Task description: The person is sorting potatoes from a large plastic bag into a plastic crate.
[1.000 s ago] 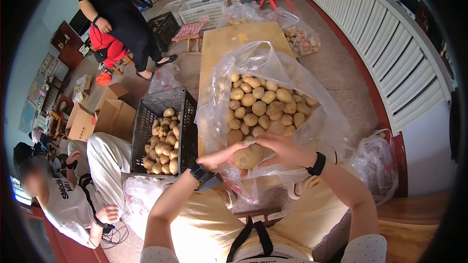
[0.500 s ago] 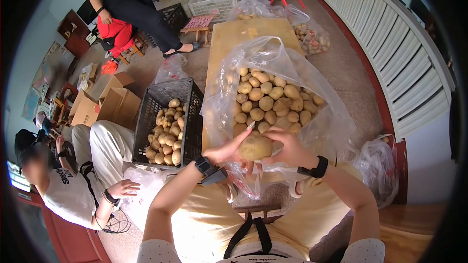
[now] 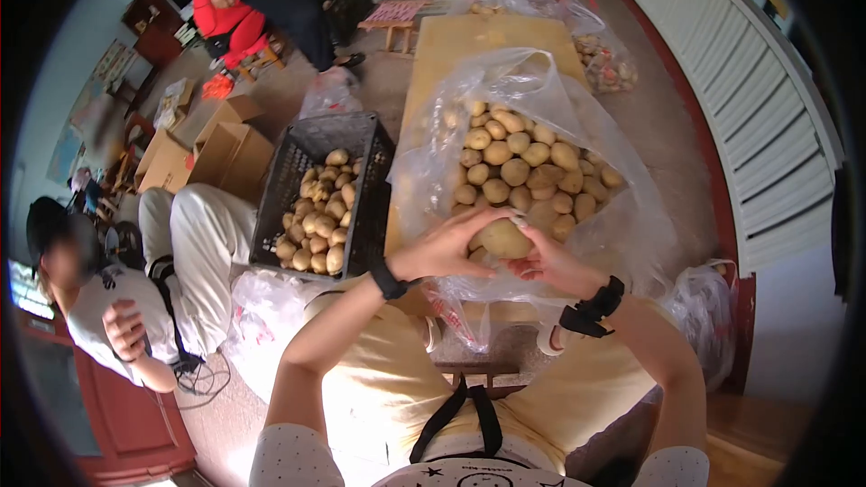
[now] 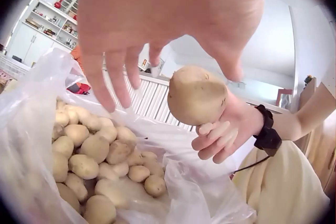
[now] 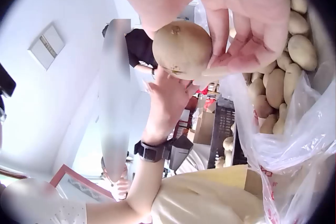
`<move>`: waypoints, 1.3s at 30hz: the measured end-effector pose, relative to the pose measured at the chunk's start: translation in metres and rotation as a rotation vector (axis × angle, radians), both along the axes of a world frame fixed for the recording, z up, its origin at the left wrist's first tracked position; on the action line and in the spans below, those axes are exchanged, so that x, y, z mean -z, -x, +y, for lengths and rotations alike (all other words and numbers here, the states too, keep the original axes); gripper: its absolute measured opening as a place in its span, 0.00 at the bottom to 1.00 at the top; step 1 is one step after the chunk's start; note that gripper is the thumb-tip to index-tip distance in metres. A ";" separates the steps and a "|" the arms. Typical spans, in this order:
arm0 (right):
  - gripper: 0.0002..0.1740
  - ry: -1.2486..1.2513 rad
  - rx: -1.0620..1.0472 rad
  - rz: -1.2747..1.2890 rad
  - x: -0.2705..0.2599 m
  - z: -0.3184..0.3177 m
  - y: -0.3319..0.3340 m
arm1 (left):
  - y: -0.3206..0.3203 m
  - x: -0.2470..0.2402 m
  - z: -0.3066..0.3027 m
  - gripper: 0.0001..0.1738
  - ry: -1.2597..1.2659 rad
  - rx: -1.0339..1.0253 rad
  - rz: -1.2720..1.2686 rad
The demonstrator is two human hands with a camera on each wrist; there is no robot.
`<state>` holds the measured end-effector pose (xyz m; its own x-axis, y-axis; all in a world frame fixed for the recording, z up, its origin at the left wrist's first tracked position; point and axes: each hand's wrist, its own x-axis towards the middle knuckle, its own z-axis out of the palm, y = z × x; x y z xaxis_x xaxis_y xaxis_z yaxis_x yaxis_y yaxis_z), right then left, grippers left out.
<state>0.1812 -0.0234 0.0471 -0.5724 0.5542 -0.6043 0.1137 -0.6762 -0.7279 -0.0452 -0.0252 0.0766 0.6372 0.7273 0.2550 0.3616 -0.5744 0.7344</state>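
Note:
A smooth tan potato is held up in front of the large clear plastic bag of potatoes. In the right wrist view, my right hand grips this potato between thumb and curled fingers. My left hand arches beside the potato, its thumb spread away from the fingers. The left wrist view shows space between my left fingers and the potato, with the right hand behind it. Many potatoes fill the open bag just beyond both hands.
A black plastic crate holding more potatoes stands left of the table. A person sits at the left, and another in black stands farther back. A knotted plastic bag lies right. A white radiator lines the right wall.
The potato has moved a little away from my body, and both hands have turned around it. My left hand no longer cradles it. The seated person's hand has shifted, and the view has swung left.

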 end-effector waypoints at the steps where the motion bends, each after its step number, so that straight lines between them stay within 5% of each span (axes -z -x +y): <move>1: 0.41 0.029 0.005 0.006 0.002 -0.001 0.001 | -0.001 0.003 -0.001 0.45 0.041 -0.011 -0.009; 6: 0.44 0.063 -0.059 -0.016 0.011 0.003 0.003 | 0.003 0.027 0.002 0.38 0.123 -0.095 0.002; 8: 0.47 -0.036 -0.075 -0.078 0.002 0.003 0.005 | 0.003 0.040 0.007 0.35 0.592 -0.021 -0.300; 10: 0.47 -0.077 -0.119 -0.092 -0.003 0.004 0.008 | 0.011 0.034 0.009 0.36 0.644 -0.017 -0.314; 13: 0.41 -0.195 -0.079 -0.142 -0.007 0.009 0.005 | 0.034 0.003 0.012 0.38 0.765 -0.309 -0.261; 15: 0.39 -0.238 -0.088 -0.163 -0.012 0.007 0.004 | 0.065 0.028 0.037 0.42 0.572 -0.441 -0.227; 20: 0.32 -0.316 -0.125 -0.180 -0.007 0.004 0.005 | 0.169 0.075 0.059 0.44 0.244 -1.278 0.321; 27: 0.23 -0.456 -0.228 -0.231 -0.005 0.000 0.006 | 0.241 0.115 -0.017 0.37 0.679 -1.858 0.496; 30: 0.22 -0.483 -0.258 -0.220 -0.002 0.002 0.005 | 0.258 0.137 -0.015 0.32 0.847 -1.880 0.654; 33: 0.22 -0.479 -0.254 -0.250 0.002 0.003 0.007 | 0.284 0.183 0.006 0.39 0.859 -1.750 0.695; 39: 0.23 -0.514 -0.281 -0.284 0.003 0.001 0.006 | 0.238 0.125 0.031 0.13 0.241 -1.724 0.492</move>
<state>0.1750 -0.0222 0.0440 -0.5947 0.6656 -0.4510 0.4712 -0.1659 -0.8663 -0.2832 0.0059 -0.0484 -0.8153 0.5710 0.0967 0.5589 0.7321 0.3895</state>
